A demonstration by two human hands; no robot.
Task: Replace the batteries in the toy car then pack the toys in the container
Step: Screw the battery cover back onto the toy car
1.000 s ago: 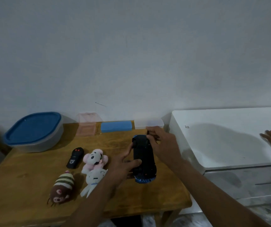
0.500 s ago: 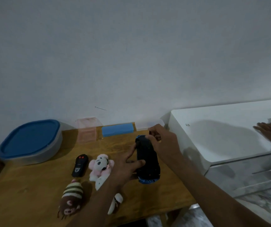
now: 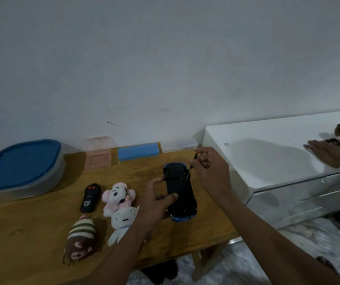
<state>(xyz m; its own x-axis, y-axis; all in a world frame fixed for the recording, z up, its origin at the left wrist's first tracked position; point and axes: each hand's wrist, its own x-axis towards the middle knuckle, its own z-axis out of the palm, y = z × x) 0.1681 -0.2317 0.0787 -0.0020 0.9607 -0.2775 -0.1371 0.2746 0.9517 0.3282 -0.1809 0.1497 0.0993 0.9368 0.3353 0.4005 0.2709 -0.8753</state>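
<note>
The toy car [image 3: 179, 191] lies upside down on the grained wooden worktop [image 3: 21, 229], its flat black plastic underside facing up and a glossy blue body edge showing at both ends. The left hand [image 3: 154, 204] steadies it from the left side: thumb laid across the chassis, forefinger curled toward the upper wheel, a loose grip on the car. The right hand [image 3: 210, 167] hovers above the car's far end with its grip pinched on a thin screwdriver [image 3: 191, 165], dark handle up, slim metal shaft slanting down to the chassis edge. Left of the car lie a black remote [image 3: 90, 197] and three soft plush toys: pink [image 3: 118, 197], white [image 3: 124, 221], and brown with stripes [image 3: 80, 239]. The rounded grey container [image 3: 24, 173] with its smooth blue lid sits at the worktop's far left corner.
</note>
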